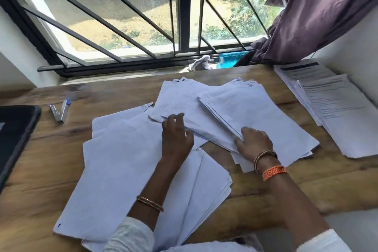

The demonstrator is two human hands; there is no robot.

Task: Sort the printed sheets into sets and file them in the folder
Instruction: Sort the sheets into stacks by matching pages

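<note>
Several loose piles of white sheets lie face down on the wooden table. A big fanned pile sits at the near middle, under my left forearm. A second pile lies further back and to the right, askew. My left hand rests on the near left corner of that second pile, fingers bent onto the paper. My right hand lies at the pile's near edge, its fingertips tucked in among the sheet edges. Printed sheets facing up form stacks at the far right. No folder is recognisable.
Two pens lie at the left, beside a dark tablet or laptop at the table's left edge. A barred window runs along the back, with a crumpled cloth and a blue object on the sill. A purple curtain hangs at the right.
</note>
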